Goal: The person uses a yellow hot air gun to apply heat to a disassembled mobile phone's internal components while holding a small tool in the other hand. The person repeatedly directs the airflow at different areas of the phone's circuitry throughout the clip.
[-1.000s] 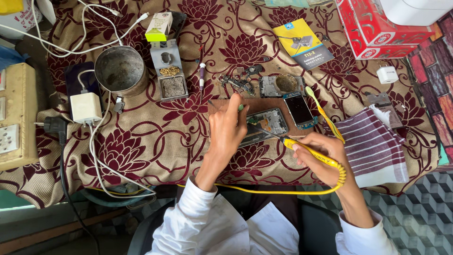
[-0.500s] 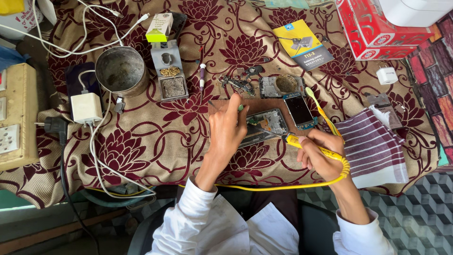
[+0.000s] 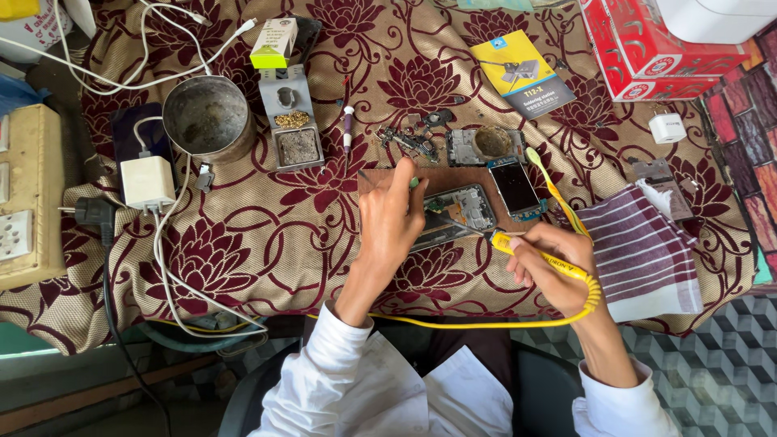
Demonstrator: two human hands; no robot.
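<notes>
an opened phone [image 3: 455, 212] is lying on a small brown wooden board [image 3: 380, 179] at the middle of a maroon flowered cloth [image 3: 267, 259], and every place below is being given from that phone. the left hand [image 3: 390, 222] is being rested at the phone's left edge, its fingers curled and the forefinger raised over the board; something small and green is being pinched at the fingertips, though what it is cannot be told. the right hand [image 3: 552, 267] is being kept just right of and below the phone, closed around a yellow soldering iron [image 3: 541, 257], whose thin tip is being pointed leftward at the phone's lower right corner; whether the tip is touching cannot be told. the iron's yellow cable [image 3: 453, 322] is being looped below the phone, toward the person's white sleeves.

just right of the phone a second phone with a dark screen [image 3: 515, 188] is lying, and a yellow toothbrush [image 3: 554, 191] is lying slanted beside it. a striped cloth [image 3: 643, 251] is spread further right. above the phone a small round pot on a grey phone frame [image 3: 490, 142] and a heap of small metal parts [image 3: 409, 142] are sitting. up and to the left a grey tip-cleaning stand [image 3: 293, 129] and a dented metal cup [image 3: 208, 120] are standing, with a white charger [image 3: 147, 182] further left
</notes>
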